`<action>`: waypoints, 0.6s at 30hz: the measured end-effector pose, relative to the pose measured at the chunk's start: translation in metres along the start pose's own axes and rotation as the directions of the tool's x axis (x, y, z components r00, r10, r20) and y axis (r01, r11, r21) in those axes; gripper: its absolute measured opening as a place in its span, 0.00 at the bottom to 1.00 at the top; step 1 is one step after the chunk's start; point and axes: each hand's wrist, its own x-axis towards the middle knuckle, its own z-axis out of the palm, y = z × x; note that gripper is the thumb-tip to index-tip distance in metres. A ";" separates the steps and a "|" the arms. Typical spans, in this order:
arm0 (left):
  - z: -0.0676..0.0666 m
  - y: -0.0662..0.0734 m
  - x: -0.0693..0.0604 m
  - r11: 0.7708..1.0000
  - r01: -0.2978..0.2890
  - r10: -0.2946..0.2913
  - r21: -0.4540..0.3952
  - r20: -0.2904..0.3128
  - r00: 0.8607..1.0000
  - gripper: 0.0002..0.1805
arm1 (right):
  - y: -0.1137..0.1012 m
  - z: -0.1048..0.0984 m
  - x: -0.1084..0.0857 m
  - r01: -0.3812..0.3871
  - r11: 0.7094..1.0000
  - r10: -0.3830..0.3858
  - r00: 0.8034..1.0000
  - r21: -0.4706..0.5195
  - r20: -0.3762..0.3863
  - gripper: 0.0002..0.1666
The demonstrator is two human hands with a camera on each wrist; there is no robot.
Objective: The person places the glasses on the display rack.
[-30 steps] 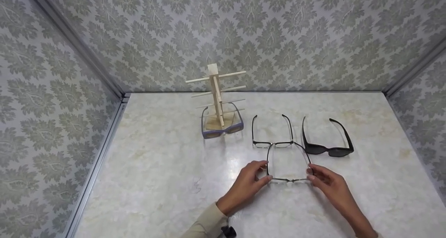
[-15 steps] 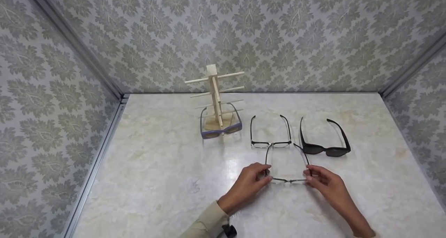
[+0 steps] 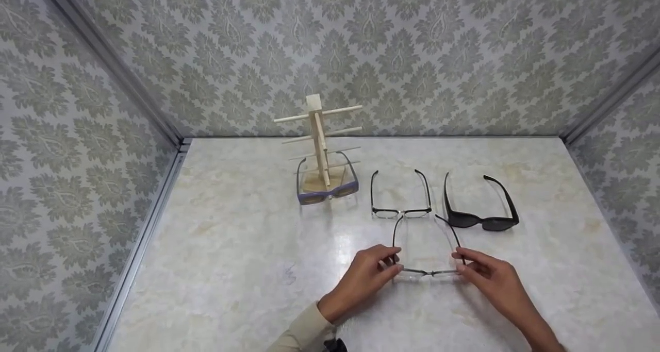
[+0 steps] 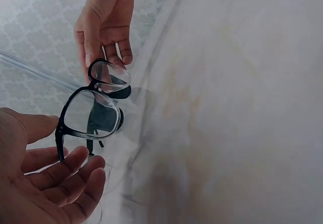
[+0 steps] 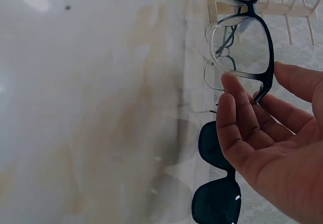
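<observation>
A pair of eyeglasses with a dark upper rim and clear lower rim (image 3: 431, 273) is held between both hands, temples unfolded and pointing away from the person. My left hand (image 3: 363, 274) pinches its left hinge corner between thumb and fingers. On the other side, my right hand (image 3: 492, 280) grips the right corner the same way. In the left wrist view the lenses of the eyeglasses (image 4: 92, 114) show clearly between the two hands. Just beyond lie black-framed eyeglasses (image 3: 402, 213) and black sunglasses (image 3: 482, 222), both with temples unfolded.
A wooden eyewear stand (image 3: 320, 146) with several crossbars rises at the back, left of the hands. Purple-framed sunglasses (image 3: 328, 193) sit at its lowest level. Patterned panels (image 3: 371, 58) enclose the marbled table (image 3: 221, 269) at the back and sides.
The held eyeglasses have shifted slightly toward the person, with both hands still on their corners. The right hand has moved a little to the right. Stand and other eyewear stay in place.
</observation>
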 end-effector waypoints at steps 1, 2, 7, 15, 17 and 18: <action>-0.001 0.002 -0.001 1.000 -0.009 0.009 0.002 0.001 1.000 0.20 | -0.002 0.000 -0.001 0.012 1.000 -0.012 1.000 -0.007 -0.004 0.22; -0.002 0.003 -0.002 1.000 -0.015 0.015 -0.001 0.003 1.000 0.20 | -0.005 -0.001 -0.002 0.021 1.000 -0.021 1.000 -0.015 -0.009 0.22; -0.009 0.009 -0.004 0.999 -0.039 0.039 -0.004 0.001 0.999 0.20 | -0.015 -0.003 -0.004 0.072 0.997 -0.072 0.997 -0.024 -0.019 0.22; -0.019 0.010 -0.005 0.997 -0.077 0.076 -0.019 -0.029 0.997 0.20 | -0.023 0.000 0.000 0.080 0.996 -0.081 0.997 -0.029 0.000 0.22; -0.022 0.010 -0.005 0.997 -0.075 0.074 -0.035 -0.040 0.996 0.21 | -0.024 0.002 0.002 0.073 0.997 -0.073 0.997 -0.029 0.005 0.23; -0.023 0.010 -0.006 0.996 -0.075 0.073 -0.040 -0.049 0.996 0.21 | -0.024 0.003 0.003 0.072 0.997 -0.072 0.997 -0.027 0.008 0.24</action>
